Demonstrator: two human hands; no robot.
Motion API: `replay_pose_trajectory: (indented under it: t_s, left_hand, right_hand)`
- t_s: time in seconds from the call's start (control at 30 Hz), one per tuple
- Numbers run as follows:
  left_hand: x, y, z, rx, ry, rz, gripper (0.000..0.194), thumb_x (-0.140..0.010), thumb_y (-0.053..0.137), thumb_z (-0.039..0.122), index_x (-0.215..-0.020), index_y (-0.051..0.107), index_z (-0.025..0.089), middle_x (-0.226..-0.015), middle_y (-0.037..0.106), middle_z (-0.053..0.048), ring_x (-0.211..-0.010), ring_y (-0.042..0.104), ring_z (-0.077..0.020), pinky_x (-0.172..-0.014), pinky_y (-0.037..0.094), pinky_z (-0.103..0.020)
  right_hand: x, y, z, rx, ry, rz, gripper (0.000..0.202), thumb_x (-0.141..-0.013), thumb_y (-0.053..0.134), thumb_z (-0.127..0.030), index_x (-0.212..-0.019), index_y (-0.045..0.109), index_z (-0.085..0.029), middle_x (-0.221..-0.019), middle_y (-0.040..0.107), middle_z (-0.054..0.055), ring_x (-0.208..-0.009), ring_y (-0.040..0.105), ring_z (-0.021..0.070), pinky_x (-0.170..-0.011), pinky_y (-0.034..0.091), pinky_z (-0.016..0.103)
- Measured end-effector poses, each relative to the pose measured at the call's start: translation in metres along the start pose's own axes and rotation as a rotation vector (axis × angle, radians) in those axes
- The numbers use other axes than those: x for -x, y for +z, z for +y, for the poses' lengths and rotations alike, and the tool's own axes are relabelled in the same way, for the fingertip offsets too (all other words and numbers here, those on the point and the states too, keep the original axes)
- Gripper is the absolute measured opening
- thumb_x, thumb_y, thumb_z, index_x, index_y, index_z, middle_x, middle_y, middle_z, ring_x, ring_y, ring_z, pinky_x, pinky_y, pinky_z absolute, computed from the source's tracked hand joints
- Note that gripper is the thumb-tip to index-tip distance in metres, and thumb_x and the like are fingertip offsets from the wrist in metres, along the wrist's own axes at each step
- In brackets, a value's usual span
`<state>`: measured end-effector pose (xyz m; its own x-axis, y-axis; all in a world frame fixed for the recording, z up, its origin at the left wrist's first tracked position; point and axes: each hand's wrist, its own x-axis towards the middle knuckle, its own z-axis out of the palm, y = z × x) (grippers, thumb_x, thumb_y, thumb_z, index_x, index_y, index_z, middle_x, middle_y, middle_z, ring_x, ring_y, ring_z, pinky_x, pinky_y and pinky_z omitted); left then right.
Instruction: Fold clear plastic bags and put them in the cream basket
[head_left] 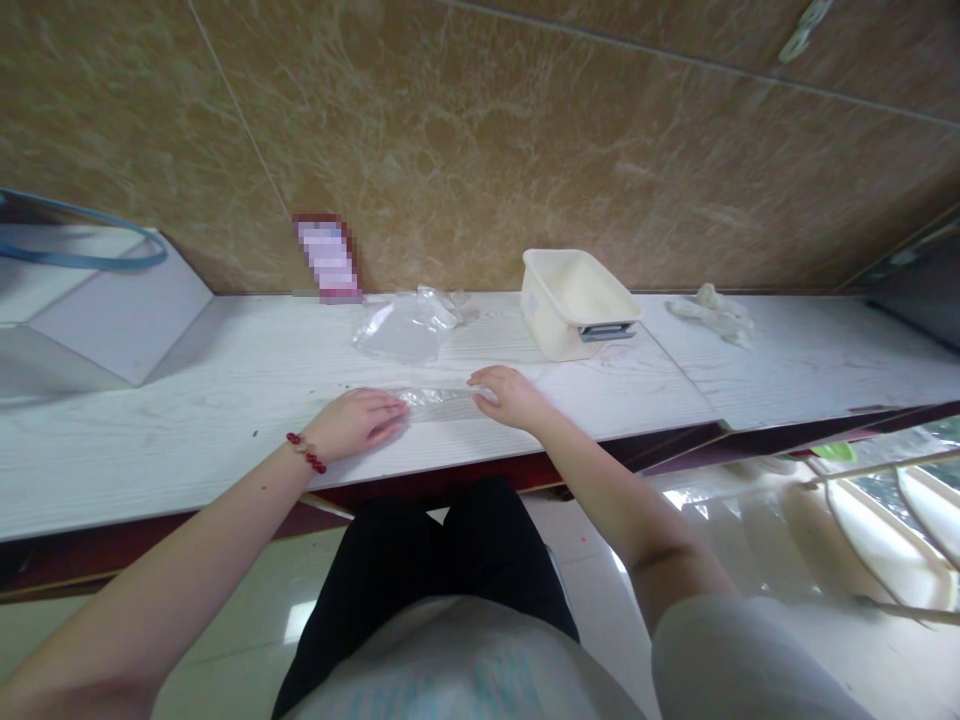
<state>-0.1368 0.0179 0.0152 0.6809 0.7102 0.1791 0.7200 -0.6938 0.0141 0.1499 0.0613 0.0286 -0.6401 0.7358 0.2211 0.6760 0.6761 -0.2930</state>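
Note:
A clear plastic bag (439,398), narrow and flattened like a strip, lies on the white counter between my hands. At its left end my left hand (364,425) rests low on the counter, fingers together and closed on the plastic. A red bead bracelet (306,453) circles that wrist. My right hand (511,398) has its thumb and fingers curled around the bag's right end. Just behind the bag is a crumpled piece of clear plastic (409,325), apart from both hands. My fingers partly cover the bag's ends.
A cream plastic bin (551,325) with a grey handle stands behind my right hand. Against the wall leans a blurred phone-like object (328,258). A white box (97,310) is at left, and a crumpled whitish item (712,315) at right. The counter's front edge (465,463) runs before me.

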Motion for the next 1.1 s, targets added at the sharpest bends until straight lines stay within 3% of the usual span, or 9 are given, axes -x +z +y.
replay_pose_trajectory:
  t_s: [0.13,0.37,0.43,0.5,0.57,0.7,0.83,1.1]
  left_hand:
    - [0.011,0.005,0.001,-0.013,-0.014,0.013,0.037,-0.084,0.037,0.040,-0.107,0.059,0.022,-0.111,0.061,-0.003,-0.102,0.054,-0.0168,-0.091,0.039,-0.032]
    - [0.019,0.007,0.002,0.029,0.004,0.077,0.035,-0.083,0.039,0.038,-0.105,0.059,0.021,-0.109,0.061,-0.004,-0.100,0.055,-0.0175,-0.089,0.041,-0.033]
    - [0.022,0.000,-0.001,0.017,-0.092,0.153,0.031,-0.083,0.038,0.035,-0.095,0.063,0.020,-0.097,0.065,-0.005,-0.092,0.058,-0.0175,-0.085,0.043,-0.032]
    - [0.026,-0.008,-0.007,-0.016,-0.275,0.279,0.031,-0.083,0.036,0.033,-0.086,0.063,0.017,-0.086,0.066,-0.006,-0.084,0.059,-0.0184,-0.081,0.045,-0.033]
    - [0.029,-0.014,-0.013,-0.035,-0.402,0.354,0.031,-0.083,0.036,0.033,-0.087,0.062,0.016,-0.086,0.064,-0.007,-0.084,0.058,-0.0194,-0.081,0.045,-0.034]
    - [0.022,-0.017,-0.021,0.018,-0.319,0.225,0.036,-0.080,0.041,0.041,-0.101,0.057,0.016,-0.100,0.062,-0.008,-0.095,0.055,-0.0191,-0.087,0.041,-0.032]
    - [0.009,-0.007,-0.019,0.056,-0.263,0.051,0.045,-0.076,0.043,0.048,-0.110,0.054,0.019,-0.111,0.059,-0.006,-0.103,0.052,-0.0195,-0.091,0.038,-0.031]
    - [-0.011,0.006,-0.010,0.011,-0.536,0.022,0.053,-0.072,0.043,0.053,-0.110,0.052,0.017,-0.109,0.059,-0.008,-0.100,0.053,-0.0239,-0.086,0.039,-0.034]
  right_hand:
    - [0.001,0.005,-0.012,0.067,-0.017,-0.087,0.040,-0.082,0.043,-0.039,-0.116,0.051,-0.020,-0.125,0.048,0.005,-0.119,0.038,0.0191,-0.099,0.027,0.035]
    - [-0.009,0.035,-0.060,0.148,-0.132,-0.059,0.052,-0.084,0.034,-0.050,-0.125,0.042,-0.019,-0.135,0.037,0.006,-0.127,0.025,0.0214,-0.105,0.018,0.041]
    - [-0.010,0.044,-0.069,0.145,-0.145,-0.071,0.053,-0.084,0.033,-0.051,-0.125,0.042,-0.020,-0.134,0.037,0.005,-0.127,0.026,0.0214,-0.105,0.019,0.040]
    - [-0.010,0.050,-0.072,0.145,-0.137,-0.078,0.052,-0.084,0.032,-0.051,-0.125,0.041,-0.020,-0.134,0.038,0.004,-0.126,0.027,0.0216,-0.105,0.019,0.040]
    - [-0.008,0.052,-0.073,0.141,-0.128,-0.073,0.052,-0.084,0.032,-0.050,-0.126,0.041,-0.020,-0.134,0.038,0.005,-0.126,0.028,0.0219,-0.105,0.018,0.040]
    - [-0.006,0.053,-0.072,0.122,-0.119,-0.054,0.051,-0.085,0.031,-0.048,-0.126,0.040,-0.019,-0.133,0.039,0.005,-0.125,0.028,0.0212,-0.105,0.019,0.038]
    - [-0.005,0.055,-0.072,0.117,-0.118,-0.038,0.050,-0.085,0.032,-0.047,-0.126,0.041,-0.020,-0.133,0.039,0.005,-0.125,0.028,0.0207,-0.105,0.018,0.038]
    - [-0.005,0.056,-0.072,0.119,-0.114,-0.038,0.051,-0.085,0.033,-0.048,-0.126,0.040,-0.020,-0.133,0.039,0.005,-0.126,0.026,0.0208,-0.104,0.018,0.038]
